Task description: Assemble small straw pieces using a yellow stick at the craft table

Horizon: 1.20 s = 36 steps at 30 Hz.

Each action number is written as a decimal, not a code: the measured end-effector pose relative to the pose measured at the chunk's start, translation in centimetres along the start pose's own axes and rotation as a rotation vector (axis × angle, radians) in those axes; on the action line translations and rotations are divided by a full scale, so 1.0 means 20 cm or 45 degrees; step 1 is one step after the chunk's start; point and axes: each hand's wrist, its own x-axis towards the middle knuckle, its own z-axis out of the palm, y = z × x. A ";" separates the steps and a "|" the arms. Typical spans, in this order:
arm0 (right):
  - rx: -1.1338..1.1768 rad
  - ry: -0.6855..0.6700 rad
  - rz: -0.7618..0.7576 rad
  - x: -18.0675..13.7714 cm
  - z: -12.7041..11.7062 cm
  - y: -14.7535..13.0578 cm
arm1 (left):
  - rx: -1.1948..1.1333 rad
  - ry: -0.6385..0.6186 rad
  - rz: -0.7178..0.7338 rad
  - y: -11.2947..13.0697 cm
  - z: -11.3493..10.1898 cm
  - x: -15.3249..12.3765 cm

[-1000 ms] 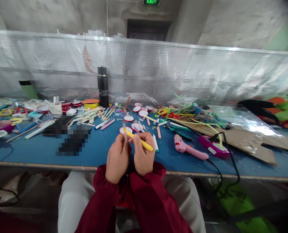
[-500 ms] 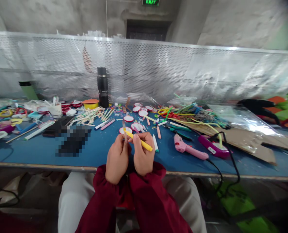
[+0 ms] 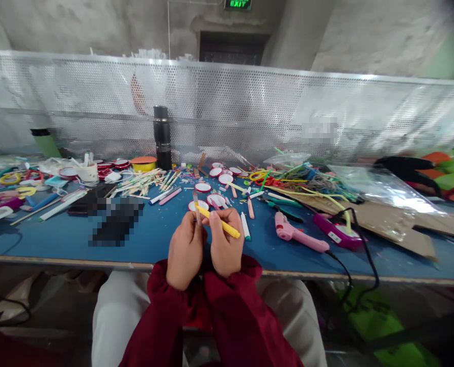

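Observation:
My right hand (image 3: 227, 244) pinches a yellow marker (image 3: 230, 229), its tip pointing up and left. Between the fingers of my left hand (image 3: 184, 250) stands a thin flat stick (image 3: 197, 209), upright, with a yellowish patch near where the marker meets it. Its lower end is hidden in my fingers. Just beyond my hands lie round white discs with red rims (image 3: 203, 188), small enough to fit a palm. A white marker with a green end (image 3: 245, 226) rests right of my right hand.
A pink glue gun (image 3: 299, 235) and a purple power strip (image 3: 337, 232) with cables lie to the right. Further back stand a black flask (image 3: 162, 137) and a heap of coloured cords (image 3: 299, 176). Left are many thin sticks (image 3: 142, 182) and a dark phone-like slab (image 3: 92, 199).

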 end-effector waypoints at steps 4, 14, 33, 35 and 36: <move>-0.029 0.064 -0.007 0.00 0.00 0.00 | 0.011 0.006 0.010 0.00 0.00 0.00; -0.003 0.013 -0.008 0.00 0.00 0.00 | -0.004 0.011 0.003 0.00 0.00 0.01; -0.026 0.108 0.019 0.00 0.00 0.01 | 0.000 0.015 0.019 0.00 0.00 0.00; -0.003 0.081 0.004 0.00 0.00 0.00 | -0.007 0.016 0.014 0.00 0.00 0.00; 0.004 0.056 -0.002 0.00 0.00 0.00 | -0.011 0.016 0.011 0.00 0.00 0.00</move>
